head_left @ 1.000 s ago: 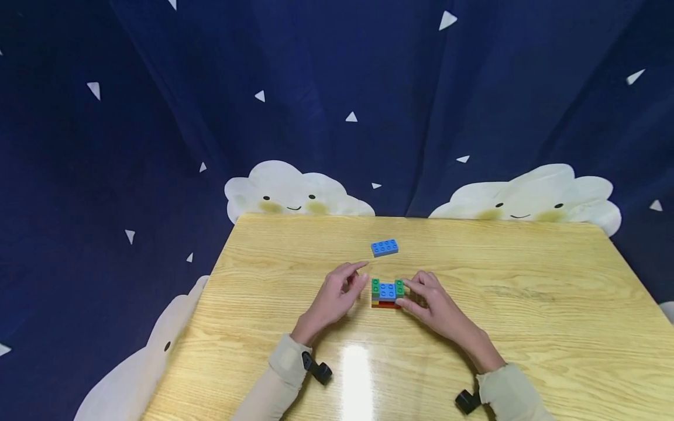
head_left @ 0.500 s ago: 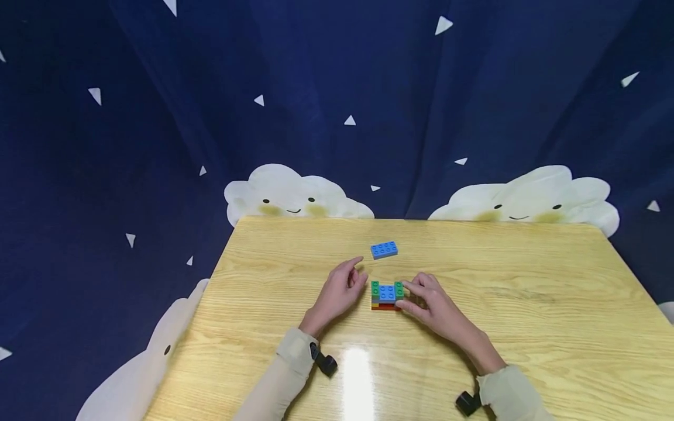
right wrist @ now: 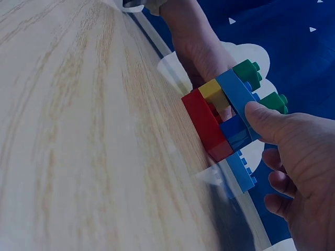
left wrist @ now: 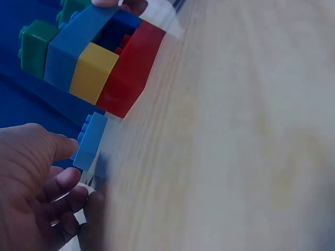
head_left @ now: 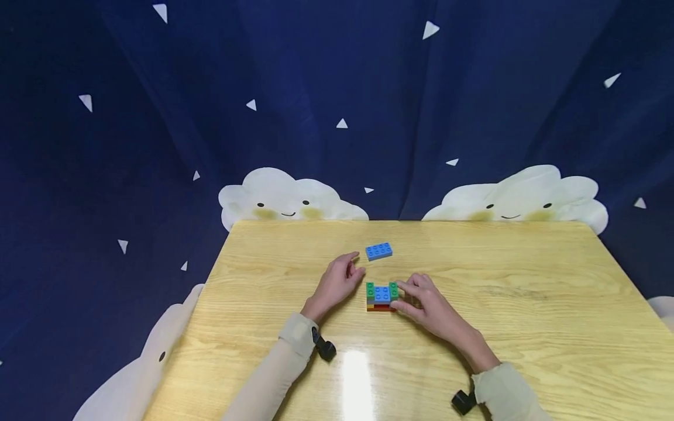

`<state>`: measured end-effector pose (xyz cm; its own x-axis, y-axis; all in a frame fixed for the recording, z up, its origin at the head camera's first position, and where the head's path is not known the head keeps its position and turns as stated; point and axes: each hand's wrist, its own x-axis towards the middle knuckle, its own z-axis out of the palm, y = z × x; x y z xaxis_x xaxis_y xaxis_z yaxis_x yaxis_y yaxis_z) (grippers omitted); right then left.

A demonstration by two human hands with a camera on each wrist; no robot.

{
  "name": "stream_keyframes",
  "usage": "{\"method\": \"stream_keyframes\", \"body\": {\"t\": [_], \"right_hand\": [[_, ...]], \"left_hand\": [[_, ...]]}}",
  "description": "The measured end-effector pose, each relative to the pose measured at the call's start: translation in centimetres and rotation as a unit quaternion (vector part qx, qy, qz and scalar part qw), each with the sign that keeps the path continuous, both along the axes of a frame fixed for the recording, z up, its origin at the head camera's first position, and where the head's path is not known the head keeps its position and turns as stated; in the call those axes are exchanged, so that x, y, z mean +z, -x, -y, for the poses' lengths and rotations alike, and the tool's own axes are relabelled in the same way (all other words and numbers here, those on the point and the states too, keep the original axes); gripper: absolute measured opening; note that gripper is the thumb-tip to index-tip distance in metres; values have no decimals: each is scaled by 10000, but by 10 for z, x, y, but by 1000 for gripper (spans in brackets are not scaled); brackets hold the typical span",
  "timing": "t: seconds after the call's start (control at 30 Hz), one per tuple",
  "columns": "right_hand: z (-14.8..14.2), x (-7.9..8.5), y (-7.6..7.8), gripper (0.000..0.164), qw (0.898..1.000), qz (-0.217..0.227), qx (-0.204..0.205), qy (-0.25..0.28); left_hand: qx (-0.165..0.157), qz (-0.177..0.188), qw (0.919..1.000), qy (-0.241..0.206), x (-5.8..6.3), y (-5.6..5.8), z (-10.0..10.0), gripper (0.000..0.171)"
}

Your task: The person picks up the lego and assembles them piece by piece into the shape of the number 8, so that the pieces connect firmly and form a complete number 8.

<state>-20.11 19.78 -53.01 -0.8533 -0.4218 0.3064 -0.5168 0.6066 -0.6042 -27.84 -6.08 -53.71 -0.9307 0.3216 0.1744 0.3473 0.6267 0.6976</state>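
A small toy brick build (head_left: 381,294) stands on the table. It has a red brick (right wrist: 208,125) at the base, a yellow brick (left wrist: 94,70) and a dark blue brick (right wrist: 236,132) above it, a lighter blue brick (left wrist: 68,49) across them, and a green brick (left wrist: 39,48) on top at each end. My right hand (head_left: 429,304) pinches the build's right end, thumb on the near side. My left hand (head_left: 334,283) hovers left of the build with relaxed, slightly bent fingers, holding nothing. Just beyond its fingertips lies a loose blue eight-stud brick (head_left: 379,251), apart from the hand.
The light wooden table (head_left: 500,263) ends at a dark blue curtain (head_left: 316,76) with white clouds and triangles. A bright light reflection (head_left: 357,383) lies on the tabletop near the front.
My left hand has moved forward, from beside the build toward the loose blue brick. The right hand keeps its pinch on the build. The whole head view has shifted slightly.
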Motion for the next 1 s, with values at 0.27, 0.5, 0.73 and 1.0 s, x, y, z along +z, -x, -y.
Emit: {"method": "stream_keyframes", "body": {"t": [0.27,0.5,0.73,1.0], "right_hand": [[0,-2,-3,51,9999,-48,2,93],[1,0,-4,53,10000,-18,7,23],[1,2,-3,52,10000,3,38,17],[-1,2,-1,51,10000,-20,53,8]], "left_hand": [[73,17,9989,473,0,14,-8,56],[73,-116,9967,797,-3,26,-15,55],[72,-207,9937,1097,-7,35,-21,47],[59,-306,9930,1142,-6,39,-26,48]]}}
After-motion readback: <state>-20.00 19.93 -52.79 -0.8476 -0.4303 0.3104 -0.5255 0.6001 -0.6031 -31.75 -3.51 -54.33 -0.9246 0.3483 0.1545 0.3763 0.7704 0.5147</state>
